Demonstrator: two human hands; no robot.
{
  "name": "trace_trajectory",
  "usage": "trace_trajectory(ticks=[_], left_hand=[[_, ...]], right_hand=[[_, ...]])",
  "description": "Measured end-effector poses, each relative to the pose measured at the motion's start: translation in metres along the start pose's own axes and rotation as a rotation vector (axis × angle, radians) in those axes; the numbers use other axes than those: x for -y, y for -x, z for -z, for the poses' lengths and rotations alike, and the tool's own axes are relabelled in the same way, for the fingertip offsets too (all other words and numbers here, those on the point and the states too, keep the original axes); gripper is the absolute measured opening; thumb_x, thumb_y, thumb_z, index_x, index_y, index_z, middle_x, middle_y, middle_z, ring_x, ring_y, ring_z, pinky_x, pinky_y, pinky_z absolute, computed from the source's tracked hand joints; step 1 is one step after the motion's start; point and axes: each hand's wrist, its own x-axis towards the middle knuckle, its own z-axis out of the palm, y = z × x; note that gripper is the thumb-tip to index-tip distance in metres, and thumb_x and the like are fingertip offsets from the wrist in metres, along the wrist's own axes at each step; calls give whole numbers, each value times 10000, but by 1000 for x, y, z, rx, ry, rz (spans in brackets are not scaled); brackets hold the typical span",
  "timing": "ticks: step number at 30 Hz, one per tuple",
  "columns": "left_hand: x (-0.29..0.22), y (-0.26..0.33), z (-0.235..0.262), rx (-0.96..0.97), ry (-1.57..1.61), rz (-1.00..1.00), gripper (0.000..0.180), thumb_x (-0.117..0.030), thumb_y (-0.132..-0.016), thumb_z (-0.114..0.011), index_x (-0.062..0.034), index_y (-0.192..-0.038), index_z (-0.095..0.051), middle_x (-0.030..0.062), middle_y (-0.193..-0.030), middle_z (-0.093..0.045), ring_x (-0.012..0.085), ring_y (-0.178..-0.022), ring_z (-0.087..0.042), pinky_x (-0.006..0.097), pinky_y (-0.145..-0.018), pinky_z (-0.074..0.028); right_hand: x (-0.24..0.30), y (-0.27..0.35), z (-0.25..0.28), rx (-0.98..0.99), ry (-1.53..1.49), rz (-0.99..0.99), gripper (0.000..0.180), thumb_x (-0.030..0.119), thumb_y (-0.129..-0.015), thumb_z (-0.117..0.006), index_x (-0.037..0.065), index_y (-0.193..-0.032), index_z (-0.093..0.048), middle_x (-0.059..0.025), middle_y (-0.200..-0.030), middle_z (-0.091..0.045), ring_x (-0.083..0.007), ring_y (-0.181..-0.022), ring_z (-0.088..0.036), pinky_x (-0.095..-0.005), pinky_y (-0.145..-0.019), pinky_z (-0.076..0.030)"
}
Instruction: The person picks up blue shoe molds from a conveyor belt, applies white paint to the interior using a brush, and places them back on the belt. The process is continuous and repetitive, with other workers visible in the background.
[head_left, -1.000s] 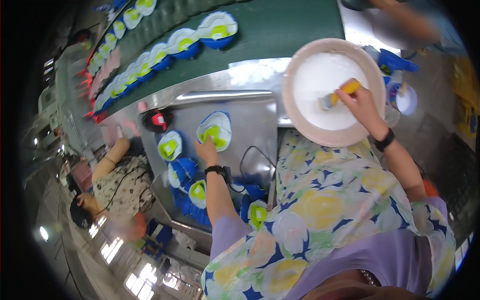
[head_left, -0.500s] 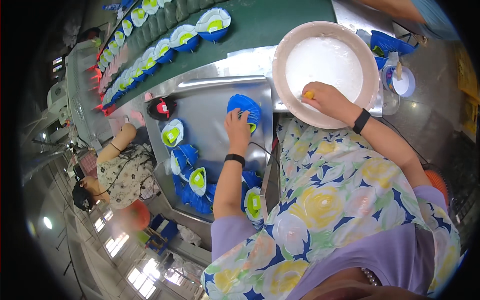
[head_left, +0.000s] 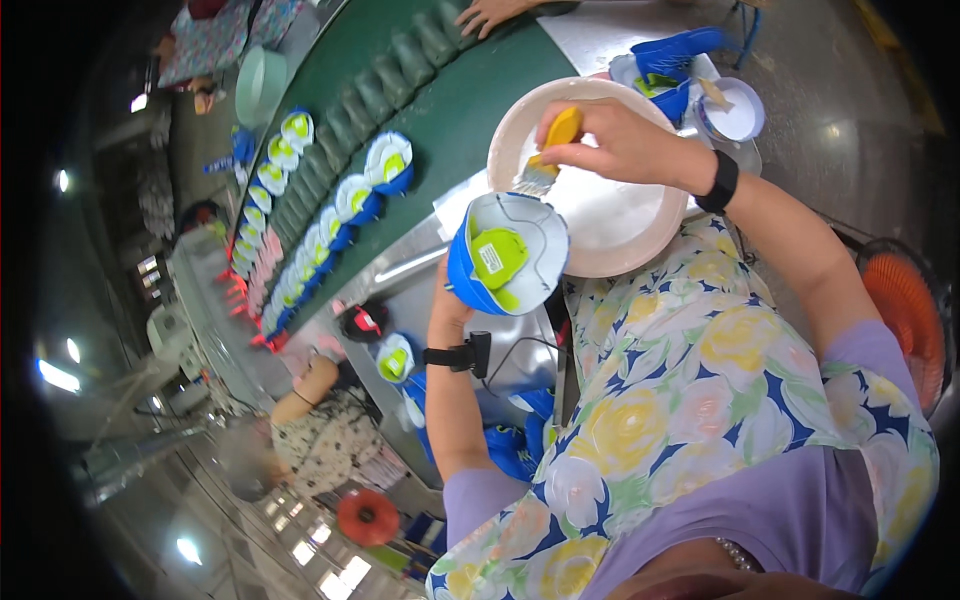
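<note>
My left hand (head_left: pixel 449 303) is closed around a blue shoe upper (head_left: pixel 545 230), mostly hidden behind it. The upper is raised with its whitish underside and a lime-green piece turned up. In my right hand (head_left: pixel 625 140) is a paintbrush (head_left: pixel 562 128) with a yellow handle. Its bristles point down at the upper's far rim; whether they touch it I cannot tell. Beneath the brush and my right hand stands a wide pale basin (head_left: pixel 672 222) holding white liquid. Under my left forearm is a metal tray (head_left: pixel 520 345) with more blue uppers (head_left: pixel 510 448) and a black-and-red one (head_left: pixel 364 321).
A green conveyor belt (head_left: pixel 480 95) carries rows of uppers and dark foot-shaped forms (head_left: pixel 405 60). Another person's hand (head_left: pixel 490 14) reaches over its far end. A small white tub (head_left: pixel 738 112) stands right of the basin. Another person (head_left: pixel 345 435) is at the left; an orange fan (head_left: pixel 905 320) is at the right.
My left hand has lifted the blue upper off the tray, now underside up beside the basin. My right hand has raised the brush out of the basin toward it. The view has turned.
</note>
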Motion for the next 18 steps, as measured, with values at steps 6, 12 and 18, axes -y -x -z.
trace_trajectory(ticks=[6, 12, 18], left_hand=[[-8, -17, -67, -19, 81, -222, 455, -217, -974, -524, -50, -1392, -455, 106, -1308, -581, 229, -1155, -595, 384, -986, -496], [13, -22, -90, -179, 33, -629, 384, -148, -970, -528, -22, -1333, -516, 97, -1236, -620, 196, -1086, -618, 347, -950, -499], [8, -37, -85, -436, -632, -980, 404, -171, -958, -565, -28, -1335, -529, 107, -1263, -581, 218, -1152, -578, 350, -1001, -462]], right_hand=[[3, 16, 16, -186, 66, -185, 332, 295, -875, -684, -28, -886, -610, -150, -701, -643, -248, -618, -623, -338, -576, -473], [-1, 36, -7, -290, -204, -469, 409, 334, -864, -699, -68, -841, -623, -163, -745, -684, -214, -588, -655, -303, -560, -519], [7, 44, -19, -271, -457, -586, 343, 290, -884, -696, -41, -925, -614, -93, -755, -678, -128, -570, -629, -249, -511, -498]])
